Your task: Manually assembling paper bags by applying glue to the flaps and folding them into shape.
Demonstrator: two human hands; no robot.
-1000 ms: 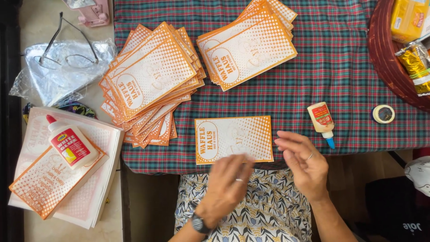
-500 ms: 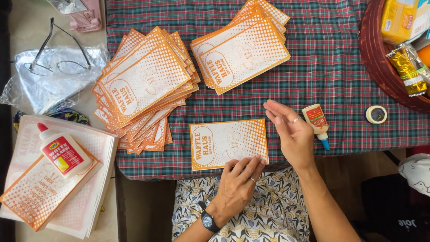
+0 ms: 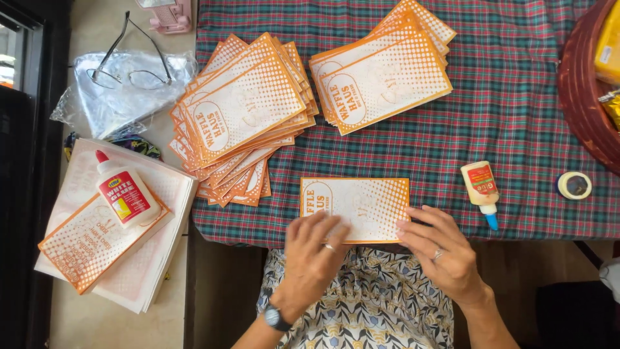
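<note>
In the head view, a flat rectangular orange-dotted paper bag (image 3: 355, 208) lies at the near edge of the plaid-clothed bench (image 3: 516, 129). The left hand (image 3: 313, 258) and right hand (image 3: 442, 249) press it with flat, released fingers. A small glue bottle (image 3: 480, 185) lies just right; fanned bag stacks (image 3: 242, 116) sit farther.

Bare forearms; dark wristwatch (image 3: 274, 317) on left wrist; ring on each hand; patterned floral garment (image 3: 361, 304).
</note>
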